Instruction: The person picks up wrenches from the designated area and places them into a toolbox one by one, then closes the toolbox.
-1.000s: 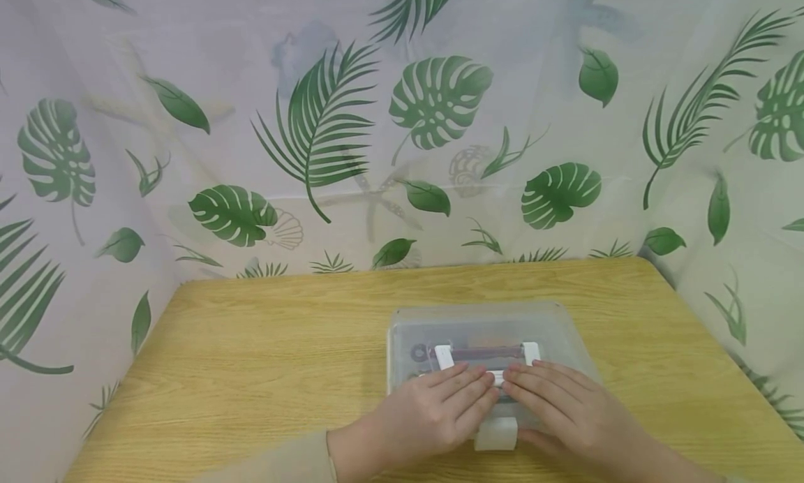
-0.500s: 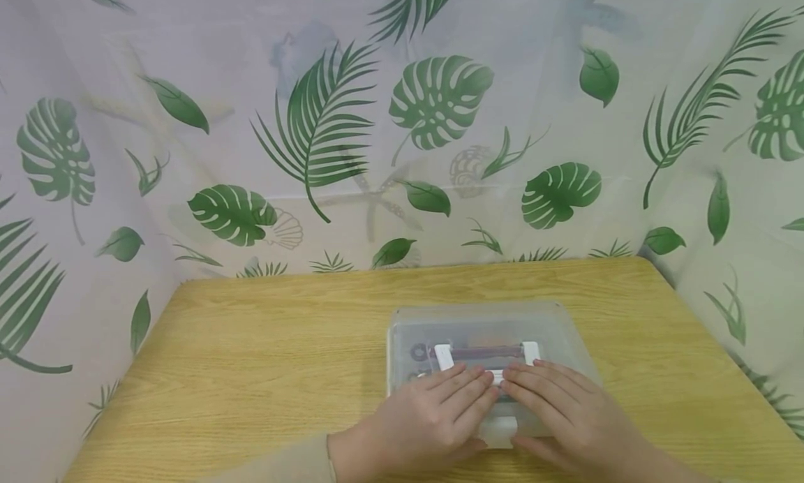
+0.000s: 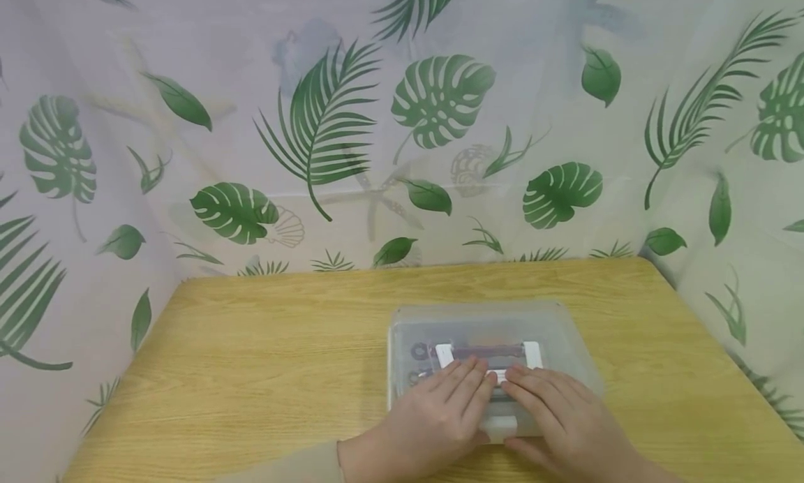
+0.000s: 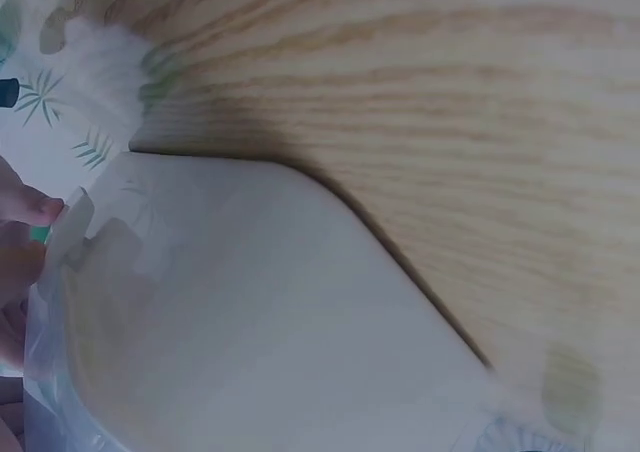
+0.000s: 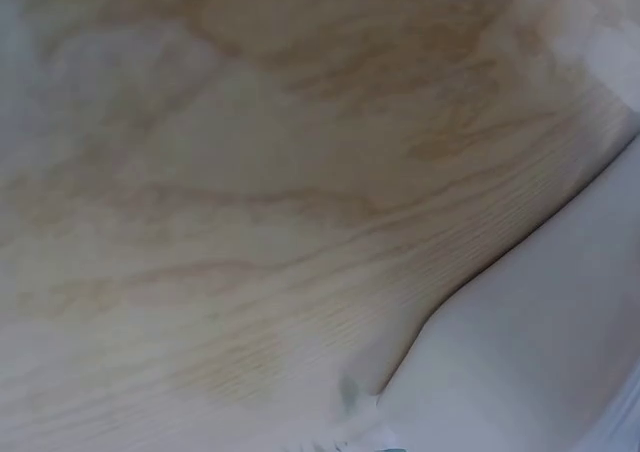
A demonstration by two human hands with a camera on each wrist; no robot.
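On the near half of the table (image 3: pixel 264 329), right of centre, I see the box (image 3: pixel 553 329), a shallow translucent case with its lid closed. Dark ring shapes and a reddish bar show dimly through the plastic; I cannot tell what they are.

I have both hands lying flat on the lid's near part, side by side. My left hand (image 3: pixel 433 417) has its fingers straight and close together, pointing away and slightly right, with the tips next to the white handle (image 3: pixel 530 354) on the lid. My right hand (image 3: pixel 562 420) mirrors it, fingers straight and angled slightly left. The two index fingers nearly meet over the middle of the lid. Neither hand curls round anything; both press down with flat fingers. Between the heels of my hands, at the near edge, sits the white latch (image 3: pixel 500 427). My thumbs lie low beside it, though I cannot tell whether they touch it.

From the left wrist I see one rounded corner of the box (image 4: pixel 300 312) resting on the wood grain, and fingertips (image 4: pixel 30 207) at the picture's left edge. The right wrist view is blurred: pale plastic at lower right, table elsewhere.

Behind the table hangs a leaf-print curtain (image 3: pixel 314 120).
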